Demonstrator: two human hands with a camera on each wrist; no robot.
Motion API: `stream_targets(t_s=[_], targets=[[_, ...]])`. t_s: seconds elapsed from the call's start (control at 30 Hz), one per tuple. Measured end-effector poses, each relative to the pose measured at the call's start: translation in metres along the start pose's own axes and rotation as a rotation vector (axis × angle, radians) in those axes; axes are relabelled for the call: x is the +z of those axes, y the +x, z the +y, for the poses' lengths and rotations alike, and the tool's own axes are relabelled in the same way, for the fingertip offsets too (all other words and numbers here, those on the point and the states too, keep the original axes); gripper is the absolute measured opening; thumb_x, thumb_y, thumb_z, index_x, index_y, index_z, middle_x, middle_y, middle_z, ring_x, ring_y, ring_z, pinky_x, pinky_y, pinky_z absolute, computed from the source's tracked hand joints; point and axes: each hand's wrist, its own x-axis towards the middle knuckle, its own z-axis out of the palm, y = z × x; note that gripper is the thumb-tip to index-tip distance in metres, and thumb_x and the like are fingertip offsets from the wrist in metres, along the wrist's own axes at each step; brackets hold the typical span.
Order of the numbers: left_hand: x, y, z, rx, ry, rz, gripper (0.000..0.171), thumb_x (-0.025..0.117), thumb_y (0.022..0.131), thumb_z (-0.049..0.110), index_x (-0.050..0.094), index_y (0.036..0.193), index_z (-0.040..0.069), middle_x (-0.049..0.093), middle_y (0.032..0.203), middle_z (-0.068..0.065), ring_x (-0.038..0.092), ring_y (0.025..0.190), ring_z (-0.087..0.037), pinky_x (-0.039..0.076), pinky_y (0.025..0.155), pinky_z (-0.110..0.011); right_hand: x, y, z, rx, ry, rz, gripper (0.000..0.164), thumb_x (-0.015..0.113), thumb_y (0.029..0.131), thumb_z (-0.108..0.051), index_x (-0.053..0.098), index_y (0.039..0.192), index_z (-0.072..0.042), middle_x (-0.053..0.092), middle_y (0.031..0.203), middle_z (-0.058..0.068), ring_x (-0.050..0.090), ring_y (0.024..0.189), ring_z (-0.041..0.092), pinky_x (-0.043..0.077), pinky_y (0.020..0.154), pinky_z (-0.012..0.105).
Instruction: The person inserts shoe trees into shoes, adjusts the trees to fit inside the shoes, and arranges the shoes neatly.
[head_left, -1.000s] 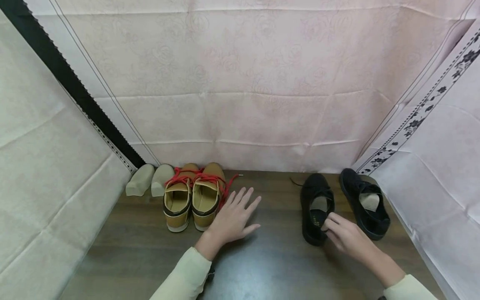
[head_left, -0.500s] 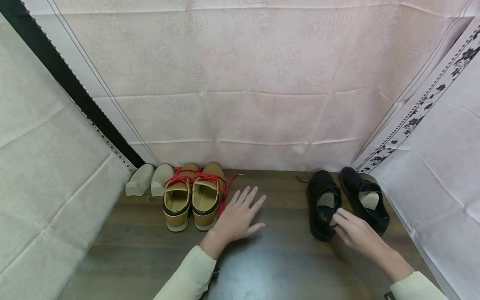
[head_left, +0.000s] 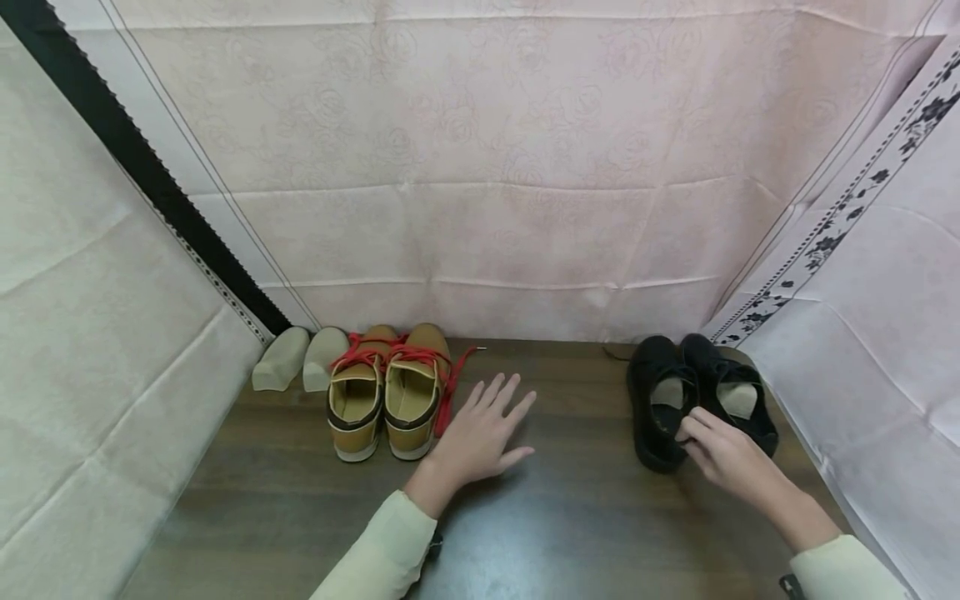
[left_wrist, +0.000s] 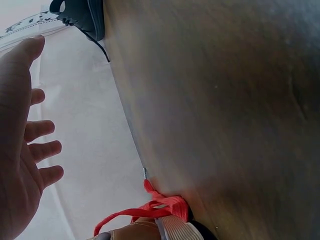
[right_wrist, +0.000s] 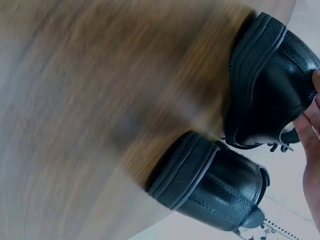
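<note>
My right hand [head_left: 723, 450] pinches the collar of a black lace-up shoe [head_left: 645, 417], its thumb and fingers at the side of the opening. The matching black shoe [head_left: 701, 354] stands close on its right, toe toward the back wall. In the right wrist view the fingers [right_wrist: 311, 131] reach into the opening of the held shoe [right_wrist: 275, 80], beside the other shoe's heel [right_wrist: 185, 170]. A pale insert [head_left: 667, 393] shows inside the held shoe. My left hand [head_left: 476, 433] is spread and holds nothing, just right of tan shoes [head_left: 408, 437] with red laces [head_left: 450, 400].
Two pale shoe inserts [head_left: 281, 362] lie at the far left, beside the tan pair. Papered walls [head_left: 480, 250] enclose the wooden floor [head_left: 540, 517] at the back and both sides. A loose black lace [head_left: 615, 354] trails left of the held shoe.
My right hand has shifted the black shoe rightward and slightly back, up beside its mate. My left hand has drifted a little right, still spread. The tan shoes have stayed put.
</note>
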Motion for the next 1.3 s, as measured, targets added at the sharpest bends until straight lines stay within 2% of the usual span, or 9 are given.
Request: stream_targets(t_s=[0.03,0.07,0.13,0.17,0.2,0.27,0.57,1.1,1.3], targets=[[0.000,0.000,0.000,0.001,-0.003,-0.002,0.081,0.056,0.098,0.065,0.035,0.162,0.021,0.033,0.167,-0.016,0.036,0.153,-0.037,0.035,0.120,-0.056,-0.001,-0.001,0.001,0.001,0.004,-0.001,0.043,0.036,0.111,-0.042,0.064,0.089,-0.018,0.057,0.092,-0.011,0.055,0.077,0.002,0.046,0.065,0.016],[0.000,0.000,0.000,0.003,-0.005,-0.005,0.081,0.056,0.098,0.065,0.035,0.162,0.021,0.033,0.167,-0.016,0.035,0.153,-0.037,0.035,0.120,-0.056,-0.002,-0.001,0.002,0.004,0.008,-0.003,0.032,0.046,0.110,-0.034,0.064,0.089,-0.018,0.057,0.092,-0.011,0.055,0.077,0.002,0.045,0.065,0.016],[0.000,0.000,0.000,0.005,-0.009,-0.010,0.080,0.056,0.098,0.065,0.036,0.162,0.021,0.033,0.167,-0.016,0.035,0.153,-0.037,0.035,0.120,-0.056,-0.004,-0.002,0.004,0.008,0.007,-0.006,0.012,0.066,0.101,-0.016,0.064,0.089,-0.017,0.057,0.092,-0.011,0.056,0.077,0.003,0.045,0.065,0.016],[0.000,0.000,0.000,0.003,-0.014,-0.015,0.080,0.056,0.098,0.065,0.035,0.162,0.021,0.032,0.167,-0.016,0.035,0.153,-0.037,0.035,0.121,-0.056,-0.005,-0.002,0.005,0.011,0.007,-0.006,0.015,0.073,0.094,-0.006,0.063,0.089,-0.017,0.057,0.092,-0.011,0.056,0.077,0.004,0.045,0.065,0.016],[0.000,0.000,0.000,0.001,-0.016,-0.020,0.080,0.055,0.098,0.065,0.035,0.162,0.021,0.031,0.168,-0.016,0.034,0.153,-0.037,0.034,0.121,-0.056,-0.006,-0.002,0.006,0.015,0.002,-0.011,0.024,0.078,0.084,0.002,0.063,0.089,-0.017,0.057,0.092,-0.011,0.056,0.076,0.003,0.045,0.065,0.016],[0.000,0.000,0.000,-0.003,-0.019,-0.031,0.080,0.054,0.099,0.065,0.033,0.163,0.021,0.030,0.168,-0.016,0.033,0.154,-0.036,0.034,0.121,-0.055,-0.007,-0.002,0.006,0.023,-0.005,-0.015,0.041,0.083,0.068,0.012,0.063,0.088,-0.017,0.057,0.091,-0.011,0.056,0.076,0.004,0.045,0.066,0.016],[0.002,0.000,0.000,-0.003,-0.020,-0.026,0.080,0.053,0.099,0.066,0.033,0.163,0.022,0.030,0.168,-0.015,0.033,0.154,-0.036,0.034,0.121,-0.055,-0.012,-0.004,0.009,0.047,-0.027,-0.032,0.044,0.083,0.066,0.012,0.061,0.087,-0.020,0.055,0.090,-0.013,0.053,0.074,0.001,0.043,0.063,0.017],[0.000,0.001,-0.001,0.010,-0.016,-0.023,0.081,0.055,0.098,0.065,0.034,0.163,0.021,0.030,0.168,-0.016,0.033,0.154,-0.037,0.033,0.122,-0.055,-0.024,-0.016,0.025,0.010,-0.017,-0.040,0.040,0.075,0.064,0.011,0.057,0.083,-0.018,0.051,0.088,-0.011,0.047,0.073,0.001,0.040,0.062,0.018],[0.002,0.002,-0.002,0.012,-0.015,-0.046,0.081,0.054,0.099,0.065,0.032,0.163,0.022,0.028,0.169,-0.015,0.032,0.154,-0.036,0.031,0.123,-0.055,-0.026,-0.022,0.031,0.014,-0.030,-0.054,0.038,0.072,0.065,0.010,0.055,0.083,-0.019,0.048,0.088,-0.011,0.042,0.074,0.000,0.038,0.061,0.018]])
